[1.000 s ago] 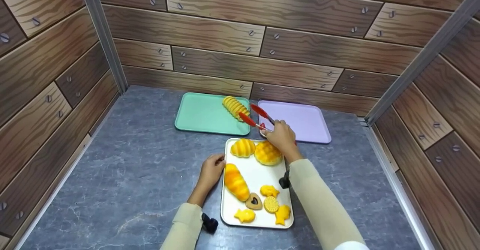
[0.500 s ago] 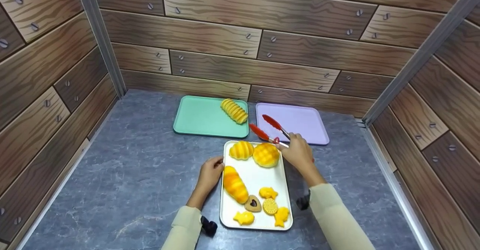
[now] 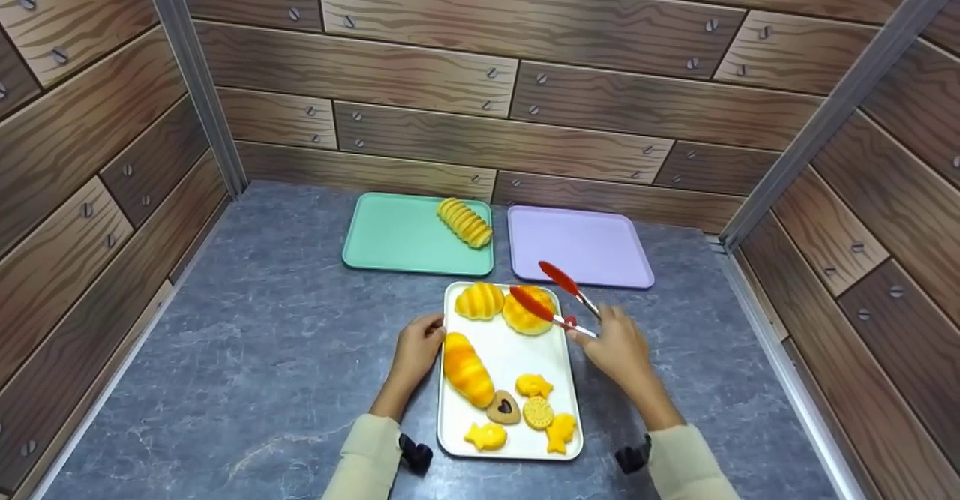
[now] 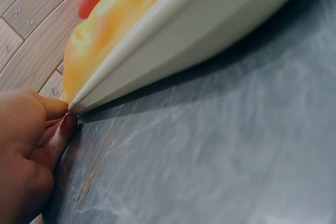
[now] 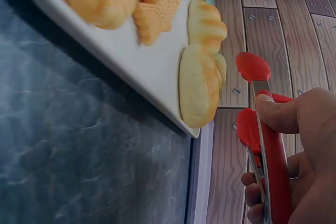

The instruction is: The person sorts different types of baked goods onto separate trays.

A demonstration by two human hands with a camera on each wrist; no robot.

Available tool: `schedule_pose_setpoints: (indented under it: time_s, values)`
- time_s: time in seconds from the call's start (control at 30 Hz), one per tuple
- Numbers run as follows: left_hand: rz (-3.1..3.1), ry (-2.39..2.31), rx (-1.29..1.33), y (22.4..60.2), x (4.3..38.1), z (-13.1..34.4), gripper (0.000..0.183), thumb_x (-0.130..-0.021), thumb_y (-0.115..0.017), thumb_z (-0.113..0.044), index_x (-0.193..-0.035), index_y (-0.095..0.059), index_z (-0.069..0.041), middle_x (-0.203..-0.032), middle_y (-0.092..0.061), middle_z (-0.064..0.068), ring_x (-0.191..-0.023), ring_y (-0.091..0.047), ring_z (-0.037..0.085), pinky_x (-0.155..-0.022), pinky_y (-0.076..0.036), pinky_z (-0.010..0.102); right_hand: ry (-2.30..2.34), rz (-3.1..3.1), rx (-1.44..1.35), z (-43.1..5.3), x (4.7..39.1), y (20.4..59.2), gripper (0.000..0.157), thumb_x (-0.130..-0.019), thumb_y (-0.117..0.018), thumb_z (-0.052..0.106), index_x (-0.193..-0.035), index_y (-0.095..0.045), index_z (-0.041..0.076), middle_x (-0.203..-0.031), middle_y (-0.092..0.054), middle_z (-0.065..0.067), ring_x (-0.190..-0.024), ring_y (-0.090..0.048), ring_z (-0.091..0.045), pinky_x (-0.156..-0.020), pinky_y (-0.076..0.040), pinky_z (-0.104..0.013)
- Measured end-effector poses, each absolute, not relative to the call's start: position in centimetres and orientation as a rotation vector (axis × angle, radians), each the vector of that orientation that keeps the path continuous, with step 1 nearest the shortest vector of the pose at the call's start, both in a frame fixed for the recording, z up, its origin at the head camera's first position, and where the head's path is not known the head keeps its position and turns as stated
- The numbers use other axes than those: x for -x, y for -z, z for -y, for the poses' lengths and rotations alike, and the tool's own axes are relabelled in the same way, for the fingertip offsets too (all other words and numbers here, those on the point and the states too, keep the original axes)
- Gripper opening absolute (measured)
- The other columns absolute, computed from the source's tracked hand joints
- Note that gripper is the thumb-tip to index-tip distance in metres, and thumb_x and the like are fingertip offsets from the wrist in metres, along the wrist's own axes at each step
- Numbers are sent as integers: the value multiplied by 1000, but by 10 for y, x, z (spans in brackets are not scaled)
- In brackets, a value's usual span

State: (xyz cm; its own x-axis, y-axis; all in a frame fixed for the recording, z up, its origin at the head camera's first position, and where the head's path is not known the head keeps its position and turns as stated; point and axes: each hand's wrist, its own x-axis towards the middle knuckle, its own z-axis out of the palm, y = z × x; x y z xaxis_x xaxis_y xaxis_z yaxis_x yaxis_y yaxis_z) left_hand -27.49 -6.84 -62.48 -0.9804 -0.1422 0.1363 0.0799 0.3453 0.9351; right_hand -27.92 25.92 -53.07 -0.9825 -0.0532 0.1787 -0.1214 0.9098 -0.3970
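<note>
The right hand (image 3: 616, 346) holds a pair of red tongs (image 3: 556, 296), its fingers curled round the handle end, and the two red tips stand apart, so the tongs are open and carry nothing. From this grip the tongs point away from the person and a little to the left. One tip lies over the round bun (image 3: 525, 312) at the far right corner of the white tray (image 3: 559, 350); the other tip is beyond that corner, over the grey counter (image 3: 285, 320), toward the purple tray (image 3: 581, 245). The round bun is therefore just ahead of the right hand and slightly to its left, very near, and it has no clear long axis. Beside it, further left from the grip, sits a ribbed bun (image 3: 480, 300), and nearer to the person a long loaf (image 3: 465, 369) lies with its long axis running roughly away from the person, almost in line with the tray's long side. The small cookies (image 3: 525, 410) are at the near end, behind the tips. The left hand (image 3: 416, 354) pinches the left rim of the white tray between thumb and fingers; the left wrist view shows this rim (image 4: 157, 61) at the fingertips. The right hand is the nearer one to the round bun. Far ahead, on the green tray (image 3: 397, 238), lies a sliced loaf (image 3: 465, 223).
</note>
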Motion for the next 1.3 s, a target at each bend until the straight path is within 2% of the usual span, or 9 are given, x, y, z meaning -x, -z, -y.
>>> schedule_pose_setpoints:
  time_s: [0.27, 0.53, 0.8, 1.07, 1.3]
  values:
    - [2421, 1695, -50, 625, 275, 67, 30, -97, -61, -5, -125, -68, 4, -113, -70, 16, -101, -65, 25, -91, -53, 42, -611, 2926, -102, -271, 256, 542, 71, -83, -79, 41, -132, -57, -4, -116, -61, -22, -99, -60, -41, -82, -48, -60]
    - [2415, 1704, -59, 628, 276, 68, 29, -97, -61, -5, -124, -68, 4, -114, -70, 17, -102, -65, 26, -91, -53, 42, -582, 2965, -74, -276, 246, 553, 79, -82, -80, 43, -136, -54, -8, -121, -61, -24, -100, -61, -41, -85, -48, -60]
    - [2407, 1689, -61, 629, 276, 68, 30, -97, -62, -5, -124, -68, 4, -113, -70, 17, -100, -64, 25, -90, -53, 42, -586, 2979, -67, -275, 245, 559, 81, -83, -79, 43, -137, -51, -11, -125, -60, -28, -106, -60, -44, -89, -48, -61]
    - [2394, 1698, -60, 626, 275, 68, 29, -96, -62, -5, -123, -69, 5, -112, -70, 18, -100, -64, 26, -91, -53, 43, -555, 3004, -80, -272, 247, 562, 82, -80, -81, 46, -135, -53, -7, -122, -60, -25, -105, -61, -42, -85, -49, -61]
    - [2424, 1669, -67, 625, 275, 68, 30, -96, -63, -6, -124, -69, 3, -112, -70, 15, -102, -65, 25, -92, -53, 42, -564, 3008, -77, -267, 248, 564, 84, -82, -78, 46, -139, -50, -10, -129, -57, -28, -113, -58, -45, -92, -48, -62]
